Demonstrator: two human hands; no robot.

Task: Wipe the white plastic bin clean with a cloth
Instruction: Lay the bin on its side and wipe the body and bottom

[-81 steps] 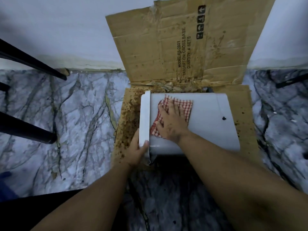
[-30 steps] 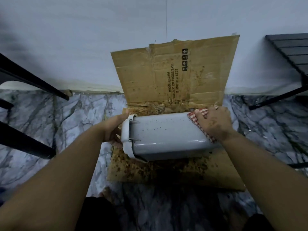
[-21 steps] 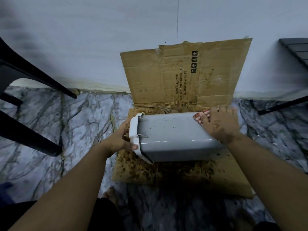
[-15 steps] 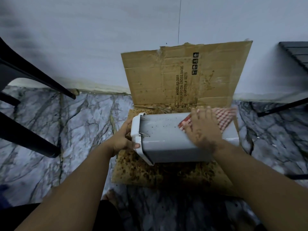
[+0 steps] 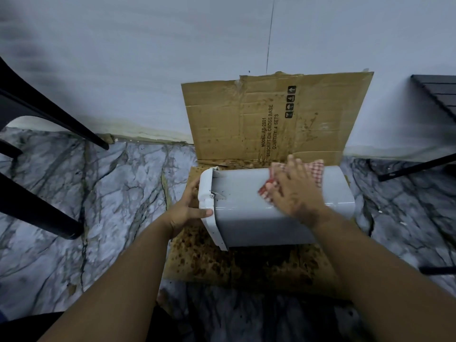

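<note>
The white plastic bin (image 5: 249,218) lies on its side on stained cardboard, its rimmed mouth facing left. My left hand (image 5: 186,210) grips the rim at the mouth, thumb across the near edge. My right hand (image 5: 294,191) presses flat on a red-and-white checked cloth (image 5: 314,170) spread over the bin's upper face, toward its right half. Small dark specks dot the upper face near the rim. The hand hides most of the cloth.
A flattened cardboard box (image 5: 269,119) leans on the wall behind, and its spattered lower flap (image 5: 222,265) lies under the bin. Black chair legs (image 5: 39,213) stand at left, a black slatted piece (image 5: 436,95) at right. The floor is marble.
The bin was rolled to show a speckled face, my left hand moving onto its rim. My right hand went from gripping the cloth at the base end to sliding it flat leftward over the top.
</note>
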